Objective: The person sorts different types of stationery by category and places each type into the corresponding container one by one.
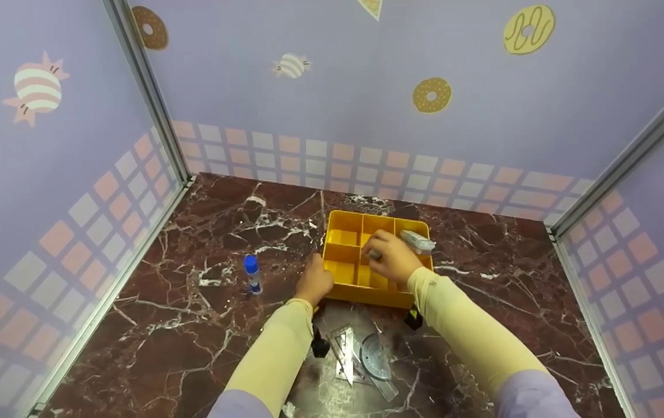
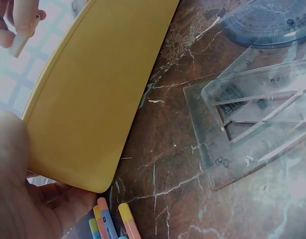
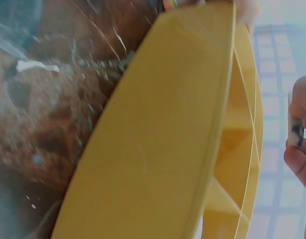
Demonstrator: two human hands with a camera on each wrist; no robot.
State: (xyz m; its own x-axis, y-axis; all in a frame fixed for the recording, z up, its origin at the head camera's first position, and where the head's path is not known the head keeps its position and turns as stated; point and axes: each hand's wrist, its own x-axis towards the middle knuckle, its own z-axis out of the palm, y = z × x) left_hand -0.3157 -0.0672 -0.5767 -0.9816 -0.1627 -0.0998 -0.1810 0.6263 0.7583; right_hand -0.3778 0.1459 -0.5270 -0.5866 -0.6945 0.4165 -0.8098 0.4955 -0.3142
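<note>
A yellow compartment box (image 1: 370,295) stands on the marbled tabletop. At its left wall is my left hand (image 1: 314,280), gripping the side near the front corner, as the left wrist view shows. Over the middle compartments, my right hand (image 1: 391,255) pinches a small whitish block (image 3: 295,130) with a dark mark, like an eraser, above the rim. A clear plastic case (image 1: 418,241) leans in the back right compartment, sticking out past the edge. Several colourful pens (image 2: 107,221) lie beside the left hand, mostly hidden in the head view.
Left of the box a glue stick (image 1: 253,274) with a blue cap stands upright. In front of the box lie clear set squares (image 1: 345,354) and a bluish protractor (image 1: 375,355), overlapping. Patterned lilac panels (image 1: 367,75) enclose the table at back and sides.
</note>
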